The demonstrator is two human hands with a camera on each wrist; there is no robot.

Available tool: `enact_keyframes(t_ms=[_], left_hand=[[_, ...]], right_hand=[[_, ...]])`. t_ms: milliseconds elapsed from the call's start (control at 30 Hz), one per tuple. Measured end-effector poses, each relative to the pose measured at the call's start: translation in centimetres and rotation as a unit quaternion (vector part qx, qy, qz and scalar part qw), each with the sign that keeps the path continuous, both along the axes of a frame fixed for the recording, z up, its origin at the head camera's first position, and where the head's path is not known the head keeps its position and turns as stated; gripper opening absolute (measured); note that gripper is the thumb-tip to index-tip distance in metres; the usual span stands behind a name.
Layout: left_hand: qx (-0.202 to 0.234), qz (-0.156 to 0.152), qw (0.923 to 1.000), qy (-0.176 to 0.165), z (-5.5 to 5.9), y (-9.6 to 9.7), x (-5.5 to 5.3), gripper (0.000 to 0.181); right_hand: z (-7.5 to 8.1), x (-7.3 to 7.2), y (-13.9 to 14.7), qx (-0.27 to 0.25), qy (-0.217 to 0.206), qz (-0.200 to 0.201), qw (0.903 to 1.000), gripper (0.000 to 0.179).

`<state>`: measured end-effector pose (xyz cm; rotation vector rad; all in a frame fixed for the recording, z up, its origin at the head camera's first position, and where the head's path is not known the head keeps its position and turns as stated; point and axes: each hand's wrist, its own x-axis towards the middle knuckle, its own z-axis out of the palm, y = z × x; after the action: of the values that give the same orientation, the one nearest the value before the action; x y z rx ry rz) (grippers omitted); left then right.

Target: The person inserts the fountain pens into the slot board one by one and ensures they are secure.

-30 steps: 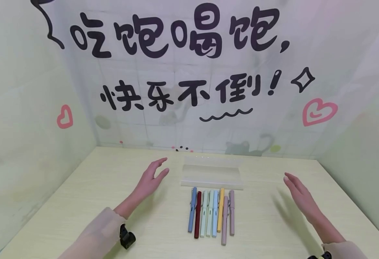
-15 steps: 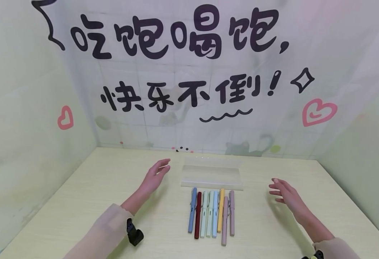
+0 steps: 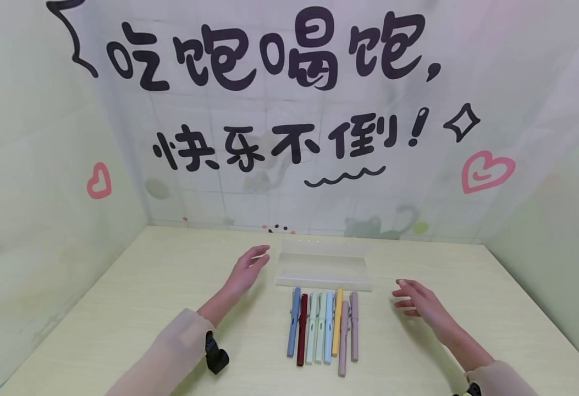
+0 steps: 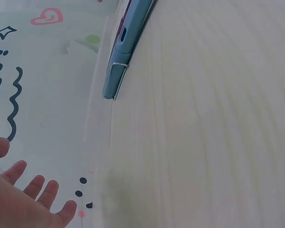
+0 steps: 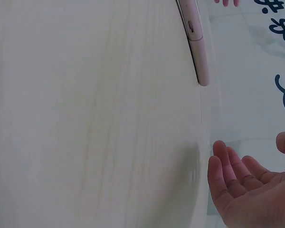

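Eight pens [image 3: 320,328] lay just in front of the clear tray [image 3: 324,269]. Left of it the left hand [image 3: 246,271], and right of it the right hand [image 3: 422,303], held nothing, fingers loosely spread; a careless brush could have rolled the close-set pens.

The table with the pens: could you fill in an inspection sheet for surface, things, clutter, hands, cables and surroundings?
Surface: pale, wood-patterned table.
Job's things: eight pens side by side, one mauve pen set nearer the person; a clear tray-like piece lies behind them.
Clutter: nothing seen.
Hands: left hand and right hand, one either side of the pens, holding nothing.
Cables: nothing seen.
Surroundings: pale backdrop with black writing.
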<state>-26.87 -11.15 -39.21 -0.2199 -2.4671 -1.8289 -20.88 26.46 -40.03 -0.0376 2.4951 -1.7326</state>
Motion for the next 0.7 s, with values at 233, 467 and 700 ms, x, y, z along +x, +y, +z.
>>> enact_keyframes(t_ms=[233,467,700], left_hand=[[-0.005,0.007,0.9998,0.016,-0.4,0.6,-0.5,0.036],[0.002,0.007,0.9997,0.022,-0.6,1.1,-1.0,0.035],[-0.008,0.011,0.9995,0.030,-0.6,1.6,-1.3,0.037]], right_hand=[[0.1,-0.1,-1.2,-0.001,-0.012,-0.001,0.9999,0.053],[-0.5,-0.5,-2.1,0.007,-0.014,0.007,0.9999,0.046],[-0.9,-0.9,-3.0,0.041,-0.003,0.043,0.9982,0.041]])
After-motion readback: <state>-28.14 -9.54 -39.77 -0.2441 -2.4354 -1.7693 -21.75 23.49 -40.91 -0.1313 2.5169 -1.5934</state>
